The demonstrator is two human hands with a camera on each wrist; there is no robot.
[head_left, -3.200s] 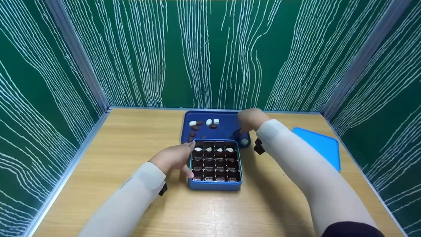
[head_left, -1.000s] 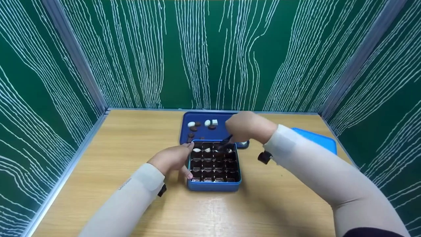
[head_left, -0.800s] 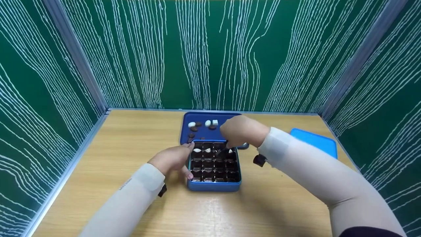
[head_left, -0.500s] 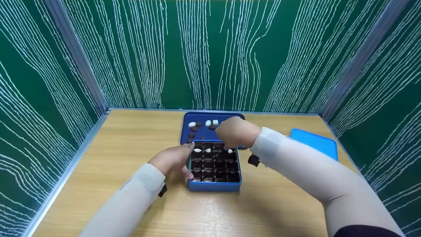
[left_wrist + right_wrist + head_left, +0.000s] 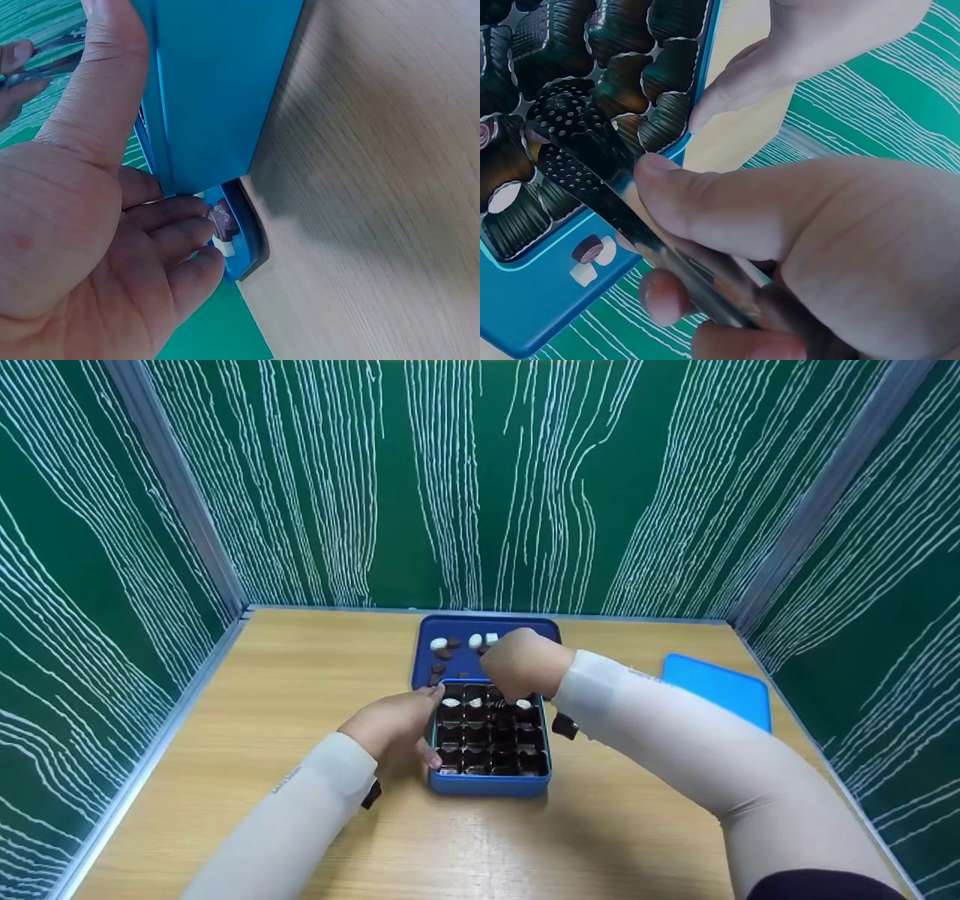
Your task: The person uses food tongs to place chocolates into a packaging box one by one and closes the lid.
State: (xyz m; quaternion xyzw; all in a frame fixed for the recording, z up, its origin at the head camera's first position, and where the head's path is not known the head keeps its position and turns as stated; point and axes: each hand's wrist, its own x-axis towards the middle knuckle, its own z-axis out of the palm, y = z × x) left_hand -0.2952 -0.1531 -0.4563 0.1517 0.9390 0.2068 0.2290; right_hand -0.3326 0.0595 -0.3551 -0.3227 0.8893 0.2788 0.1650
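In the head view, my left hand (image 5: 391, 718) grips the left side of a blue box (image 5: 489, 786) with a dark brown compartment insert. The left wrist view shows the thumb along the box wall and the fingers bent at its corner. My right hand (image 5: 521, 664) is over the box's back right part. It pinches metal tongs (image 5: 604, 191) with perforated tips, which reach down into a compartment. Whether the tips hold a piece is unclear. White pieces (image 5: 450, 702) sit in one row of compartments, partly hidden by the right hand.
Behind the box, a dark blue tray (image 5: 536, 628) carries several white and brown chocolates (image 5: 443, 653). A light blue lid (image 5: 724, 690) lies on the wooden table (image 5: 322, 660) at the right. Green walls (image 5: 525, 510) with white lines enclose the table.
My right hand has come from the tray's right side to above the box with the tongs, then drifted further left and slightly lower. The left hand has stayed at the box.
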